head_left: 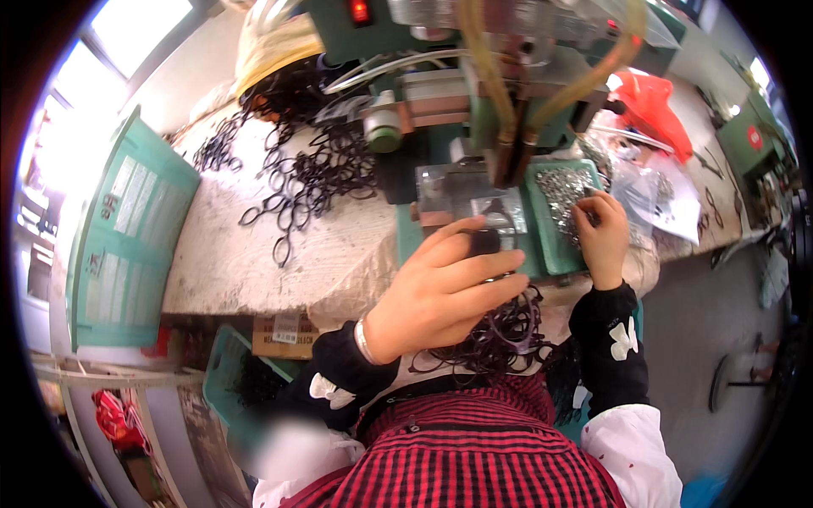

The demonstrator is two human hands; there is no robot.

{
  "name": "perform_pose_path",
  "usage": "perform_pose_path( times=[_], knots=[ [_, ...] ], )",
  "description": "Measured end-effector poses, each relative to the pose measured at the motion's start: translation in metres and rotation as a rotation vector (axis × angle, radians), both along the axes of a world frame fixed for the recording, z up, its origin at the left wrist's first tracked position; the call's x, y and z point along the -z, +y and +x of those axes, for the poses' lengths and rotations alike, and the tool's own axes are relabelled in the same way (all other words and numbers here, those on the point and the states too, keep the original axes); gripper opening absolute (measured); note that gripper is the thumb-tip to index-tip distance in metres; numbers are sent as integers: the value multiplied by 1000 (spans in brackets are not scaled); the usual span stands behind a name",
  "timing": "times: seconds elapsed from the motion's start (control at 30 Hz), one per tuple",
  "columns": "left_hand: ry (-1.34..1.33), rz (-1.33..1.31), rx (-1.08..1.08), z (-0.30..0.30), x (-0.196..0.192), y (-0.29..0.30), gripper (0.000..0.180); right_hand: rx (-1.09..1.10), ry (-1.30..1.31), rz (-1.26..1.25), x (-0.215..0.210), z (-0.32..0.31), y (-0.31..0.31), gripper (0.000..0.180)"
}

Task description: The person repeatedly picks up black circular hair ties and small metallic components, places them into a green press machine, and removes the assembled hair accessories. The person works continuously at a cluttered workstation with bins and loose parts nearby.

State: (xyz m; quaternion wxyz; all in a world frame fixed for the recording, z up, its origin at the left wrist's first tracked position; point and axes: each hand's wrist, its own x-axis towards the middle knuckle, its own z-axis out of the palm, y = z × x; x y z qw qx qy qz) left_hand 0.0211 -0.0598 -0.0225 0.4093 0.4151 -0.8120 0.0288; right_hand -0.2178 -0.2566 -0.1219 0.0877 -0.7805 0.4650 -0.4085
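Note:
My left hand (449,288) is at the machine's work fixture (436,196), its fingers closed around a black rounded piece (484,243). Whether that piece is loose or part of the fixture, I cannot tell. To the right, my right hand (605,233) hovers over the right side of a green tray (542,241) full of small shiny metal parts (562,193). Its thumb and fingertips are pinched together, and anything between them is too small to make out. Above the fixture stands the green bench machine (500,102) with two yellowish tubes.
Dark eyeglass frames (313,182) lie heaped on the worn table (246,279) at left; more frames (500,343) rest at my lap. A green crate (127,237) stands at the far left. Plastic bags and a red bag (652,110) are beyond the tray.

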Motion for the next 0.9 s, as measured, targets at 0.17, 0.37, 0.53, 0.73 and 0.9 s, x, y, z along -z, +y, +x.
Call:
perform_pose_path(
  times=[0.17, 0.37, 0.53, 0.73, 0.9],
  knots=[
    [69, -81, 9, 2, 12, 0, 38, -56, -180, 127, -4, 1, 2, 10],
    [181, -67, -156, -10, 34, 30, 45, -101, -311, 162, 8, 1, -1, 18],
    [714, 5, -856, 60, 85, 20, 40, -168, -457, 266, 14, -3, 9, 13],
    [800, 425, -705, 108, 137, -27, 41, -216, -535, 357, -5, 24, 21, 10],
    [686, 343, -834, 102, 133, -34, 31, -225, -521, 371, -9, 20, 24, 11]
  ],
)
